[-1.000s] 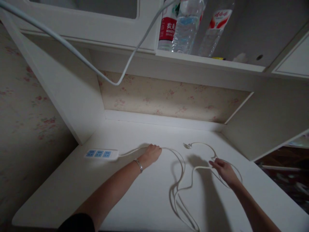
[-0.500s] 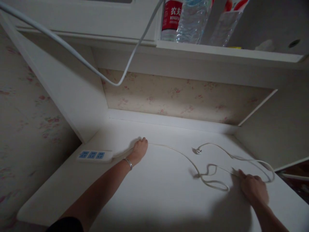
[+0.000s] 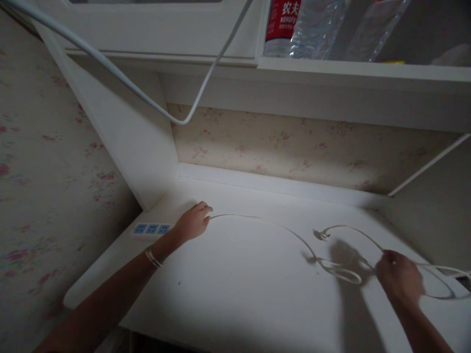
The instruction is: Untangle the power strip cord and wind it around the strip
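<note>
desk [image 3: 235, 289]: carries the whole layout; its flat top probably lets the loops lie apart instead of tangling.

overhead shelf [image 3: 331, 69]: bottles [image 3: 282, 27] stand up here, likely to spare the desk top.

right hand [image 3: 401, 277]: closed around the cord [image 3: 315, 258], at the right of the desk; strands leave it on both sides. likely gathers slack there.

left hand [image 3: 193, 220]: fingers curled down, cord emerging at their tips; reads as a pinch, though the contact is partly hidden. set near the power strip [image 3: 152, 229], presumably to anchor that end.

power strip: lies at the left rear of the desk, sockets up, partly behind the left wrist. cord arcs from the left hand across to a small loop short of the right hand.

plug [image 3: 325, 236]: rests loose on the desk, between the hands, nearer the right.

counts: desk 1; shelf 1; bottles 3, tops cut off; hands 2; power strip 1, blue socket panels 3; plug 1. strands inside the right fist: cannot tell.
</note>
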{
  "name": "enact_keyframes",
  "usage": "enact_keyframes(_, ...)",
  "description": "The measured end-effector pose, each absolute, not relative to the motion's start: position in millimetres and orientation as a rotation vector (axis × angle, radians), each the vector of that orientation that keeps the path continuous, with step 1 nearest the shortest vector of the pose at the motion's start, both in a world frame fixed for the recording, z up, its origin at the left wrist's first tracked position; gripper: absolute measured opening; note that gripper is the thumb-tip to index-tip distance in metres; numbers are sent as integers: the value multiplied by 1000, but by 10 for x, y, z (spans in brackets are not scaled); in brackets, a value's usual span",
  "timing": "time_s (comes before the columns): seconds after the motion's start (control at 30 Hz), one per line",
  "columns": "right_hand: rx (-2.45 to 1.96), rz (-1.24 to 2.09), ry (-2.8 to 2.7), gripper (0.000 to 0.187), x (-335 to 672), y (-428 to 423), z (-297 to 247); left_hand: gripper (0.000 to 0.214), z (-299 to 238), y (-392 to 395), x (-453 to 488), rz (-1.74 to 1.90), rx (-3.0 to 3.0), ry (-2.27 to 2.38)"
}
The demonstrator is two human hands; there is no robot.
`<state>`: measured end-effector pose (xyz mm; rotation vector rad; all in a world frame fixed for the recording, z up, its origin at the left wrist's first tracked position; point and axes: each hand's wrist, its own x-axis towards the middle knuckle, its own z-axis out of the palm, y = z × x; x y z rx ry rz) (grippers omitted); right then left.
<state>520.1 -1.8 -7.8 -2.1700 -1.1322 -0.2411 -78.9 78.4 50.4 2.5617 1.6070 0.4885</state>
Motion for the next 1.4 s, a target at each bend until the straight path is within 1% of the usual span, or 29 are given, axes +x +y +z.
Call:
enact_keyframes(0.03, -2167, -338, -1157, 34, 4976, -36, 21, 31, 538, 744, -1032, 472, 2567, 1576)
enact_keyframes(0.1, -1965, -511, -1355, 38, 4456, -84, 201, 42, 557, 679, -1523, 355, 2560, 1608)
enact_keyframes(0.17, -1693, -525, -1595, 30, 3902, -123, 341, 62, 513, 627, -1948, 141, 2507, 1688)
enact_keyframes(0.23, -1412, -534, -1836, 17, 3377, -124, 441, 82, 421, 586, -2247, -86, 2421, 1779)
enact_keyframes(0.27, -1316, -518, -1925, 14, 3137, -104, 476, 87, 367, 569, -2345, -167, 2390, 1809)
enact_keyframes(0.3, -1254, -471, -1981, 16, 2911, -71, 499, 90, 313, 553, -2413, -227, 2361, 1836)
enact_keyframes(0.37, -1220, -334, -2018, 24, 2494, 23, 500, 90, 223, 523, -2475, -273, 2312, 1873)
enact_keyframes(0.4, -1228, -259, -2051, 27, 2296, 76, 476, 86, 193, 504, -2481, -265, 2294, 1882)
enact_keyframes(0.5, -1240, -86, -2299, 39, 1742, 218, 328, 68, 170, 412, -2432, -146, 2313, 1836)
enact_keyframes(0.57, -1235, -84, -2417, 48, 1428, 284, 220, 57, 188, 310, -2353, -24, 2368, 1741)
enact_keyframes(0.63, -1229, -127, -2464, 53, 1195, 338, 153, 55, 208, 184, -2241, 117, 2402, 1667)
enact_keyframes(0.7, -1207, -150, -2494, 50, 1070, 397, 141, 57, 229, 54, -2112, 225, 2425, 1627)
enact_keyframes(0.83, -1057, -41, -2645, 27, 1133, 542, 247, 56, 330, -152, -1880, 332, 2474, 1596)
enact_keyframes(0.87, -997, -21, -2661, 24, 1193, 570, 296, 56, 373, -190, -1832, 339, 2472, 1579)
enact_keyframes(0.97, -861, -99, -2557, 24, 1385, 594, 496, 60, 516, -279, -1694, 338, 2438, 1478)
enact_keyframes(1.1, -817, -253, -2331, 40, 1536, 492, 826, 67, 652, -355, -1474, 297, 2415, 1327)
enact_keyframes(1.13, -825, -283, -2301, 40, 1548, 455, 907, 68, 673, -365, -1416, 288, 2422, 1306)
enact_keyframes(1.23, -904, -398, -2323, 34, 1552, 344, 1142, 68, 724, -376, -1262, 270, 2461, 1306)
enact_keyframes(1.3, -972, -414, -2472, 29, 1564, 288, 1295, 67, 750, -371, -1195, 256, 2486, 1336)
enact_keyframes(1.37, -1076, -296, -2702, 21, 1609, 258, 1444, 66, 762, -362, -1159, 232, 2518, 1355)
enact_keyframes(1.4, -1133, -169, -2826, 17, 1645, 254, 1516, 64, 760, -358, -1150, 218, 2539, 1361)
